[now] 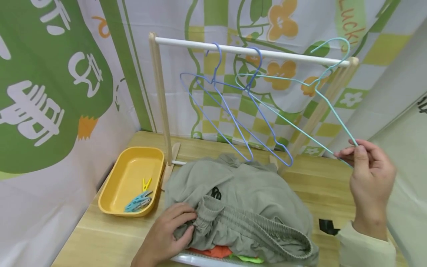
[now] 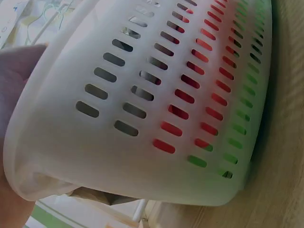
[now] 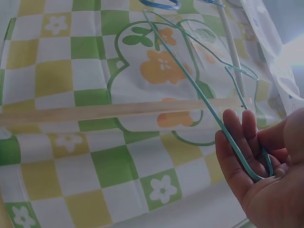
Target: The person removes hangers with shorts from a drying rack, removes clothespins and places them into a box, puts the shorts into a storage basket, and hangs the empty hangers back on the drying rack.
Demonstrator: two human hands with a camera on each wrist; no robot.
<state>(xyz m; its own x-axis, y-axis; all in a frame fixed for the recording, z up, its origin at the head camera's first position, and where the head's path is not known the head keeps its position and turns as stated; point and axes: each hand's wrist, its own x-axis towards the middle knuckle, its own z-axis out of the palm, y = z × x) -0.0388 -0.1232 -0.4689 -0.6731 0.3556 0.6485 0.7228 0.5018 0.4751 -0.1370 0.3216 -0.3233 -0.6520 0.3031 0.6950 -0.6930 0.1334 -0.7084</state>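
My right hand (image 1: 373, 174) pinches the lower right corner of a mint-green wire hanger (image 1: 333, 107), its thumb against the fingers. The hanger's hook is beside the right end of the rack's white rod (image 1: 293, 55); whether it sits on the rod I cannot tell. Two blue hangers, a left one (image 1: 230, 115) and a right one (image 1: 267, 118), hang from that rod. My left hand (image 1: 166, 230) grips the gathered waistband of a grey-green garment (image 1: 253, 185), with cloth between thumb and fingers. The garment lies heaped on a white slotted laundry basket (image 2: 142, 156).
To the left stands a yellow tray (image 1: 130, 159) with several blue clothespins (image 1: 136, 202) and a yellow one (image 1: 146, 184) inside. Red and green cloth shows under the garment. A small black object (image 1: 328, 226) lies on the wooden table (image 1: 90, 237). Patterned curtains surround the table.
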